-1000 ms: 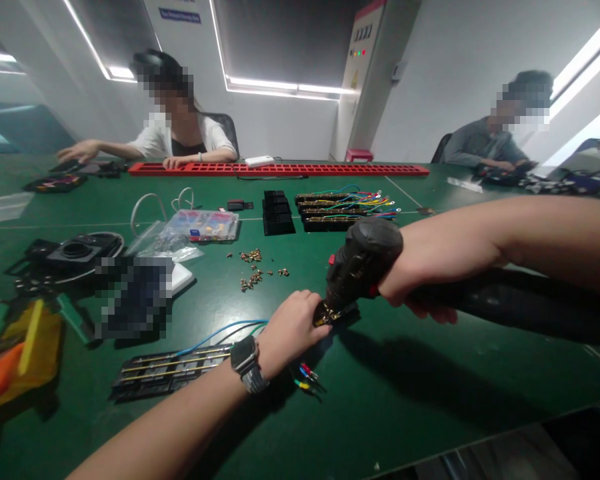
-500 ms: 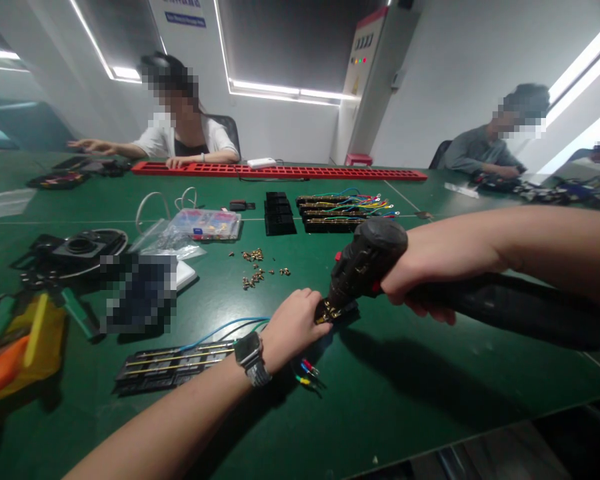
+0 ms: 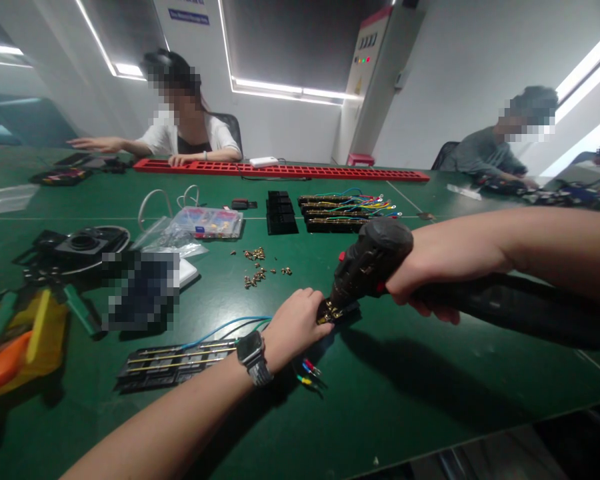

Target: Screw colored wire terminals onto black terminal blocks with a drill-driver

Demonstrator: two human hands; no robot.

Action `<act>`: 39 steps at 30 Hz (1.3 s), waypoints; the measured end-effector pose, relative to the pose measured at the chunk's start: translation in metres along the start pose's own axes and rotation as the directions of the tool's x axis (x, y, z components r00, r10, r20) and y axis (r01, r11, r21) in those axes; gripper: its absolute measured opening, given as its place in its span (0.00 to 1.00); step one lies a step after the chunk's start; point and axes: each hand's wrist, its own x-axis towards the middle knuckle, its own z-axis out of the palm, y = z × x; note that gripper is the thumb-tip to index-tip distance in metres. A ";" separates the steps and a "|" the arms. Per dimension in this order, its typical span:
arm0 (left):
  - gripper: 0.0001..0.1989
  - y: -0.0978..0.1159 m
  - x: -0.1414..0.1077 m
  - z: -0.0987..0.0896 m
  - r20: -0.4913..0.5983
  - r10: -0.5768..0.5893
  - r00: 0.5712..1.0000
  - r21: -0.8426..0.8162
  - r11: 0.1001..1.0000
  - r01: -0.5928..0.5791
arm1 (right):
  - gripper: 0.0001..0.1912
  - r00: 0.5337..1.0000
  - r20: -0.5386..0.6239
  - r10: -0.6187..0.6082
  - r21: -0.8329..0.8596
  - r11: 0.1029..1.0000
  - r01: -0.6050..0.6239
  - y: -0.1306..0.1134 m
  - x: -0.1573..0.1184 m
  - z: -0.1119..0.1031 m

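Note:
My right hand (image 3: 423,280) is wrapped round a black power screwdriver (image 3: 370,257) with red buttons. Its nose points down onto the brass parts of a long black strip (image 3: 180,363). My left hand (image 3: 300,320), with a watch on the wrist, grips that strip beside the tool's tip; the forearm and hand hide its middle. Blue and green wires (image 3: 225,325) run along the strip, and wire ends with red, blue and yellow sleeves (image 3: 307,373) stick out below my left hand. Several small brass screws (image 3: 255,277) lie loose beyond it.
Farther back are finished-looking black strips with wires (image 3: 337,213), black blocks (image 3: 281,213) and a clear parts box (image 3: 207,223). A long red rack (image 3: 280,171) crosses behind. At left lie a yellow bin (image 3: 50,327) and green-handled pliers (image 3: 83,310). People sit across the table (image 3: 430,400).
The whole view has shifted slightly, with objects a little farther right. Both hands keep their places on the strip and screwdriver. The person at right has moved a hand slightly.

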 end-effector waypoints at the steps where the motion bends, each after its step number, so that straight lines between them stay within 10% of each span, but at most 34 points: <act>1: 0.17 0.000 0.000 0.000 0.004 -0.001 1.000 -0.003 1.000 0.001 | 0.17 1.000 0.004 -0.003 -0.004 1.000 0.003 0.000 0.000 0.000; 39: 0.20 -0.001 0.001 -0.001 0.027 0.013 1.000 -0.091 0.996 -0.011 | 0.11 0.998 -0.007 -0.055 -0.168 0.984 0.053 -0.018 -0.010 0.008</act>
